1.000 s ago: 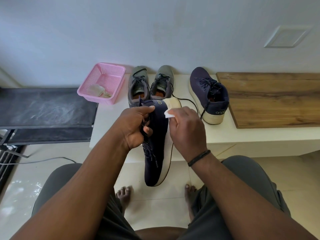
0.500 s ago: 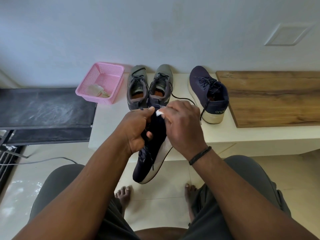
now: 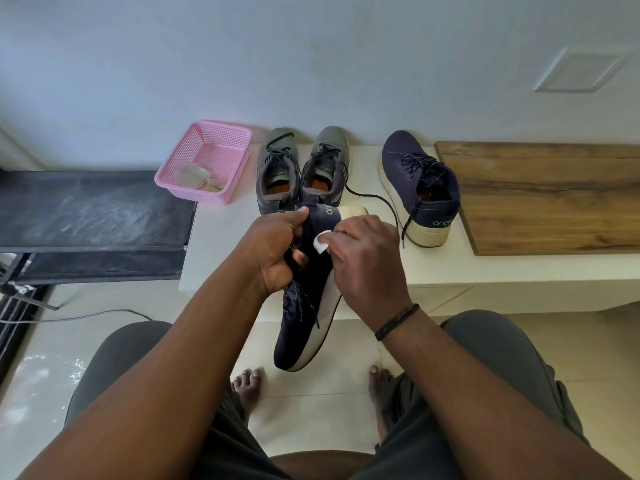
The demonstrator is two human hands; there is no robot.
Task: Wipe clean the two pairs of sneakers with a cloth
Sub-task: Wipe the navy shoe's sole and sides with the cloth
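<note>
1. In the middle of the head view, the left hand (image 3: 277,249) grips the navy sneaker (image 3: 304,306) at the collar, thumb on top and fingers curled into the lace area. Heel is up and away, toe points down toward the floor.
2. The right hand (image 3: 367,265) pinches a small white cloth (image 3: 321,241) against the sneaker's side near the heel. Most of the cloth is hidden under the fingers; only a corner shows.
3. The held shoe's opening and laces are mostly covered by the left hand. The heel logo is partly readable.
4. The second navy sneaker (image 3: 419,188) stands on the white shelf (image 3: 485,268), heel toward the camera, just beside the wooden board (image 3: 547,199). The board is cut off at the right edge.
5. The grey pair (image 3: 299,168) stands against the wall, their heels partly hidden behind the held shoe.
6. The pink basket (image 3: 207,161) sits at the shelf's left end, overhanging the dark surface (image 3: 90,209). It holds a crumpled beige item, unclear what.
7. Bare shelf shows in front of the second navy sneaker. Tiled floor (image 3: 311,410) is open between the bare feet.
</note>
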